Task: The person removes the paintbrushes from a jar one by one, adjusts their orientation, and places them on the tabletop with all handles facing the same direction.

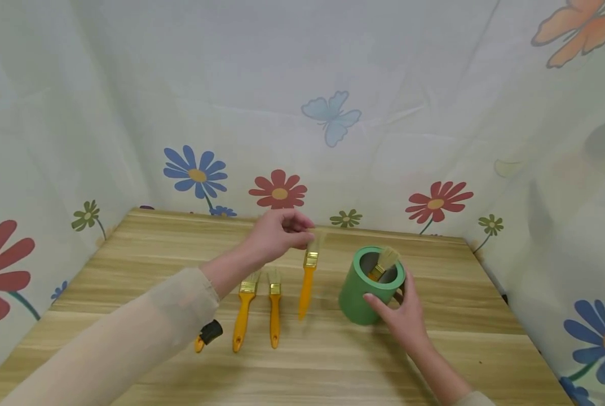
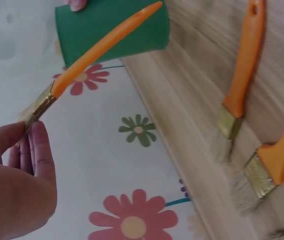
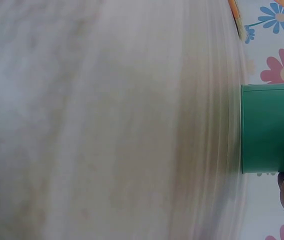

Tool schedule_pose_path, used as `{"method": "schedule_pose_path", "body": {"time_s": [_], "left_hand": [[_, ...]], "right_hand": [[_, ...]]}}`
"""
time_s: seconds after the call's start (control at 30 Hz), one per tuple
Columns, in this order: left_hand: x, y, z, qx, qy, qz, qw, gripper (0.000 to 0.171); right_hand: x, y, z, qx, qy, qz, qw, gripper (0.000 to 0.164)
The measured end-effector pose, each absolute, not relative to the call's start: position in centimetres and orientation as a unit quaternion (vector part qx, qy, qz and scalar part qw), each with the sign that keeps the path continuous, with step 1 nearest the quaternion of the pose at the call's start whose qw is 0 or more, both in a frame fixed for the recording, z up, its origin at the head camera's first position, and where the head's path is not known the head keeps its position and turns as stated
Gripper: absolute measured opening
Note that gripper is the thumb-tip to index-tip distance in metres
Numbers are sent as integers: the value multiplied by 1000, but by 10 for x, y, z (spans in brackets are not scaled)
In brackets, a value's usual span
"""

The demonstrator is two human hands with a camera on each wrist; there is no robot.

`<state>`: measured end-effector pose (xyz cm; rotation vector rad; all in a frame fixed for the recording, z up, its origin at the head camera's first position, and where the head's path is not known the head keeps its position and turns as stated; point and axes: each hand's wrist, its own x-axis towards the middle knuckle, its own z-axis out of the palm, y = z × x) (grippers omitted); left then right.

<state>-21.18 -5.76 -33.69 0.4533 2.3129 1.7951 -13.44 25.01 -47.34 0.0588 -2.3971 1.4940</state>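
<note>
My left hand (image 1: 281,235) pinches a paintbrush (image 1: 307,285) by its pale bristles between thumb and fingers, its orange handle hanging down. In the left wrist view, the handle of this paintbrush (image 2: 84,60) overlaps the green can. With my right hand (image 1: 402,313) I grip the side of the green can (image 1: 355,296), fingers behind it and thumb in front. Another paintbrush (image 1: 386,259) stands in the can, bristles up above the rim. Two more paintbrushes lie below my left hand: a wider one (image 1: 242,316) and a narrower one (image 1: 274,316), bristles toward the back.
An orange handle end (image 1: 198,344) pokes out beside my left sleeve (image 1: 175,316), next to a small black object (image 1: 212,331). The wooden table (image 1: 302,378) runs back to a hanging cloth (image 1: 256,84) printed with flowers and butterflies, which also encloses both sides.
</note>
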Motion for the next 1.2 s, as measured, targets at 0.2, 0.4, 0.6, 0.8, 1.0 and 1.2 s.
{"method": "schedule_pose_path", "body": {"time_s": [0.2,0.4,0.6,0.8,1.0,1.2], "left_hand": [[-219,-60,-359,134,770,614,112,21],[-229,-65,-378,114,760,628,121,23],[-233,-67,-393,94,765,623,131,22],[-236,-67,-407,73,771,617,141,20],[-239,-65,-420,69,782,604,137,18],[-242,-65,-430,65,796,589,120,15]], "right_hand": [[-135,251,-474,25,-835,526,160,95],[-136,251,-474,22,-836,524,160,97],[-137,252,-474,27,-833,528,162,98],[-137,252,-474,27,-833,528,161,97],[-137,253,-474,24,-833,529,161,97],[-137,253,-473,22,-834,527,161,99]]}}
